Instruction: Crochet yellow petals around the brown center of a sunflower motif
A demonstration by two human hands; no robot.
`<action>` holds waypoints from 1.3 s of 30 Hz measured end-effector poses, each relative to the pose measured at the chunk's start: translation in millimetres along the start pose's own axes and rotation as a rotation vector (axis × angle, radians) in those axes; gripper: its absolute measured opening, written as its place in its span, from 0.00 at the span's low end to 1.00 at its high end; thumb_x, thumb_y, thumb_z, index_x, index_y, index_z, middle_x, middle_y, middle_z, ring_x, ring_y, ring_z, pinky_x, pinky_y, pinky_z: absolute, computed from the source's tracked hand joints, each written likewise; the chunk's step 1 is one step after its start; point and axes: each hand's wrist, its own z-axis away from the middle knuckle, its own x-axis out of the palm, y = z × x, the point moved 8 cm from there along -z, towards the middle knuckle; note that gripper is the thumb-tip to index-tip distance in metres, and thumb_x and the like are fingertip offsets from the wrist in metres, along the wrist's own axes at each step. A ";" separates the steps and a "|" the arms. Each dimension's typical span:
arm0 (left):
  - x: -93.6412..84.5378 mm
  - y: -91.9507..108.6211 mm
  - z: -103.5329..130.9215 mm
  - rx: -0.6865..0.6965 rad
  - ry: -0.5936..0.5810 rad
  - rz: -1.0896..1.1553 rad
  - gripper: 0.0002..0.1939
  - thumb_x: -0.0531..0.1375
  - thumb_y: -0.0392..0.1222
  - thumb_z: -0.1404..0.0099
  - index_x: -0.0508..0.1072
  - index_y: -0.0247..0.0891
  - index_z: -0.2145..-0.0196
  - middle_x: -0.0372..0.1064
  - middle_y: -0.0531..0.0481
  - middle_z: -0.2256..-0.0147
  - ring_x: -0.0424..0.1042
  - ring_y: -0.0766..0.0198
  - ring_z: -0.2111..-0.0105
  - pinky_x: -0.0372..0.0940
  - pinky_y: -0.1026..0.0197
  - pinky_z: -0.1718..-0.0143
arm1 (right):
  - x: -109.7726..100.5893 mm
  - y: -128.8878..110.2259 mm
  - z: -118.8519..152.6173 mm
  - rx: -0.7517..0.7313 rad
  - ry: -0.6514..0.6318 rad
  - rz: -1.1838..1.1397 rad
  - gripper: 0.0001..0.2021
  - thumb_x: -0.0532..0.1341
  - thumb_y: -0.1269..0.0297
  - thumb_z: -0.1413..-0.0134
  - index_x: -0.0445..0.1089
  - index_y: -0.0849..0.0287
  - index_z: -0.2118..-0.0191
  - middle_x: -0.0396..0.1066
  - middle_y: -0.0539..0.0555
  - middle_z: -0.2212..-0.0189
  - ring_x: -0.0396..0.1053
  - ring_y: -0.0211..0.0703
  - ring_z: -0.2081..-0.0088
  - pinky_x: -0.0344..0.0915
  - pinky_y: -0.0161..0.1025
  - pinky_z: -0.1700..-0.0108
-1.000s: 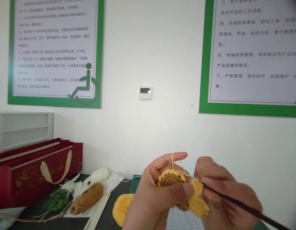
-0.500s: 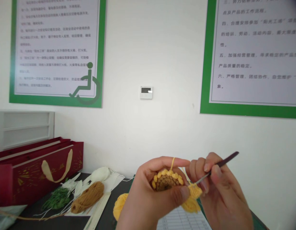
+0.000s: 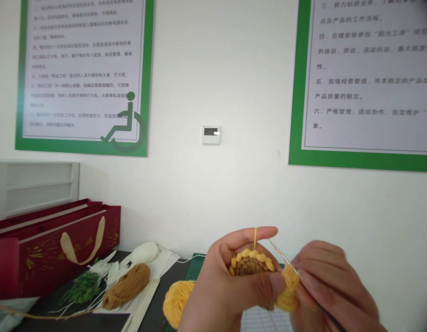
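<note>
My left hand point(image 3: 241, 281) pinches a round crochet piece point(image 3: 251, 263), brown in the middle with a bumpy yellow rim, between thumb and fingers. A yellow strand point(image 3: 256, 237) runs over its raised index finger. More yellow stitching point(image 3: 290, 281) sticks out past the thumb. My right hand point(image 3: 333, 281) is closed around the dark handle of a crochet hook point(image 3: 284, 256), whose thin metal shaft passes by the yellow stitches. The hook's tip points up and left, close to the left index fingertip. Behind my left wrist sits a yellow yarn ball point(image 3: 179, 299).
On the dark table at left lie a brown yarn skein point(image 3: 127, 286), green yarn point(image 3: 80, 288) and white yarn point(image 3: 144, 253). A red gift bag point(image 3: 54, 249) stands behind them. Under my hands are a green cutting mat point(image 3: 197, 267) and a printed sheet point(image 3: 265, 320).
My right hand has turned over and dropped lower, swinging the hook so its tip now points up-left and its handle down-right. My left hand has shifted slightly right with the crochet piece.
</note>
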 end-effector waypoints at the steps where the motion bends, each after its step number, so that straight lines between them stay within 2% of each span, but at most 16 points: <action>1: 0.5 -1.3 0.1 -0.034 -0.023 0.018 0.27 0.80 0.35 0.58 0.86 0.39 0.57 0.78 0.50 0.71 0.72 0.70 0.74 0.65 0.68 0.70 | 3.2 7.5 -2.3 0.118 -0.002 -0.156 0.05 0.63 0.72 0.37 0.76 0.56 0.58 0.75 0.52 0.70 0.70 0.41 0.73 0.68 0.47 0.70; 3: 0.5 0.6 1.1 -0.053 -0.056 0.027 0.26 0.79 0.33 0.57 0.87 0.39 0.57 0.77 0.50 0.71 0.71 0.70 0.74 0.65 0.68 0.70 | 8.0 25.5 -3.4 0.414 0.088 -0.433 0.02 0.62 0.66 0.34 0.72 0.55 0.58 0.71 0.50 0.75 0.66 0.40 0.75 0.63 0.43 0.73; 6: -1.0 6.3 3.0 -0.032 -0.065 0.021 0.22 0.78 0.32 0.55 0.87 0.39 0.60 0.76 0.52 0.72 0.69 0.71 0.76 0.62 0.69 0.74 | 20.4 41.1 1.6 0.771 0.176 -0.671 0.08 0.57 0.61 0.30 0.70 0.54 0.63 0.62 0.46 0.80 0.60 0.38 0.76 0.61 0.40 0.72; 9: -1.7 9.6 3.9 0.007 -0.030 0.015 0.15 0.77 0.31 0.55 0.87 0.39 0.66 0.78 0.52 0.73 0.71 0.71 0.75 0.64 0.69 0.72 | 40.4 45.8 12.2 1.037 0.098 -0.893 0.17 0.52 0.59 0.28 0.66 0.55 0.70 0.56 0.46 0.81 0.55 0.37 0.77 0.60 0.38 0.72; 12: -4.3 17.5 4.5 0.128 0.063 -0.064 0.10 0.76 0.31 0.52 0.86 0.39 0.71 0.80 0.51 0.73 0.75 0.68 0.72 0.68 0.68 0.68 | 53.1 47.8 27.1 1.187 0.003 -0.992 0.17 0.54 0.56 0.28 0.65 0.55 0.71 0.57 0.46 0.79 0.56 0.36 0.76 0.61 0.36 0.72; 14: -9.3 22.5 5.5 0.195 0.161 -0.164 0.10 0.75 0.31 0.51 0.87 0.41 0.70 0.80 0.52 0.73 0.74 0.68 0.72 0.67 0.68 0.69 | 51.7 50.9 31.7 1.148 -0.033 -0.912 0.11 0.58 0.57 0.30 0.68 0.52 0.66 0.64 0.47 0.75 0.62 0.36 0.72 0.64 0.35 0.69; 17: -14.1 25.3 6.1 0.233 0.240 -0.268 0.14 0.74 0.31 0.52 0.88 0.42 0.66 0.75 0.53 0.75 0.67 0.71 0.76 0.62 0.70 0.74 | 38.9 50.6 23.6 0.894 -0.057 -0.658 0.03 0.62 0.65 0.33 0.70 0.50 0.61 0.70 0.48 0.67 0.68 0.37 0.66 0.68 0.35 0.65; 21: -10.8 26.2 6.7 0.289 0.247 -0.303 0.17 0.73 0.32 0.51 0.87 0.43 0.61 0.75 0.53 0.75 0.67 0.70 0.76 0.62 0.69 0.74 | 21.6 37.3 7.7 0.543 -0.111 -0.238 0.09 0.62 0.74 0.37 0.73 0.52 0.57 0.73 0.51 0.64 0.73 0.40 0.60 0.72 0.37 0.62; 24: -8.3 27.1 8.9 0.341 0.282 -0.317 0.17 0.74 0.32 0.50 0.87 0.42 0.61 0.76 0.53 0.74 0.68 0.70 0.75 0.63 0.69 0.73 | 18.0 15.7 0.3 0.202 -0.184 0.073 0.19 0.65 0.82 0.45 0.76 0.52 0.53 0.76 0.52 0.61 0.74 0.43 0.60 0.74 0.42 0.61; 26: -7.8 20.2 6.5 0.275 0.259 -0.221 0.20 0.76 0.33 0.52 0.87 0.40 0.59 0.77 0.52 0.74 0.70 0.69 0.74 0.64 0.68 0.71 | 16.0 4.5 0.0 0.051 -0.140 0.166 0.21 0.66 0.84 0.48 0.77 0.51 0.53 0.76 0.52 0.61 0.75 0.44 0.61 0.74 0.44 0.62; 27: -7.7 14.2 4.3 0.204 0.232 -0.145 0.23 0.78 0.33 0.53 0.86 0.39 0.57 0.78 0.51 0.73 0.71 0.68 0.74 0.65 0.67 0.70 | 13.3 2.6 -0.1 0.041 -0.078 0.155 0.20 0.66 0.83 0.47 0.77 0.51 0.54 0.76 0.51 0.62 0.74 0.44 0.63 0.74 0.45 0.63; 28: -7.1 7.8 2.1 0.123 0.195 -0.068 0.26 0.79 0.34 0.55 0.85 0.38 0.55 0.78 0.50 0.73 0.72 0.67 0.74 0.66 0.66 0.69 | 9.8 4.2 -0.2 0.082 0.001 0.104 0.17 0.65 0.81 0.44 0.77 0.51 0.55 0.75 0.51 0.63 0.74 0.44 0.63 0.73 0.44 0.64; 30: -4.9 -0.8 -0.7 -0.008 0.113 0.023 0.32 0.81 0.36 0.59 0.84 0.36 0.53 0.78 0.49 0.73 0.72 0.66 0.73 0.67 0.64 0.67 | 8.0 18.2 2.1 0.301 0.120 -0.083 0.10 0.63 0.74 0.38 0.76 0.52 0.57 0.75 0.52 0.65 0.74 0.44 0.63 0.73 0.43 0.65; 32: -4.5 0.4 -1.4 -0.032 0.060 0.005 0.34 0.81 0.37 0.59 0.83 0.37 0.51 0.77 0.51 0.73 0.71 0.67 0.73 0.67 0.63 0.67 | 20.1 35.1 8.3 0.579 0.097 -0.317 0.04 0.62 0.67 0.34 0.74 0.53 0.59 0.75 0.53 0.65 0.75 0.44 0.61 0.73 0.41 0.63; 34: -6.4 7.2 -0.7 0.018 0.064 -0.063 0.33 0.81 0.38 0.57 0.83 0.41 0.51 0.74 0.53 0.73 0.68 0.69 0.75 0.64 0.65 0.70 | 33.2 43.4 14.3 0.766 0.017 -0.502 0.05 0.61 0.61 0.32 0.73 0.52 0.60 0.75 0.52 0.65 0.75 0.43 0.61 0.74 0.39 0.62; 39: -9.1 13.1 1.5 0.067 0.113 -0.151 0.25 0.80 0.39 0.55 0.85 0.39 0.58 0.72 0.55 0.74 0.65 0.71 0.75 0.61 0.67 0.72 | 29.4 55.6 19.6 0.910 0.052 -0.608 0.07 0.64 0.56 0.34 0.72 0.52 0.62 0.75 0.49 0.70 0.73 0.39 0.66 0.69 0.35 0.62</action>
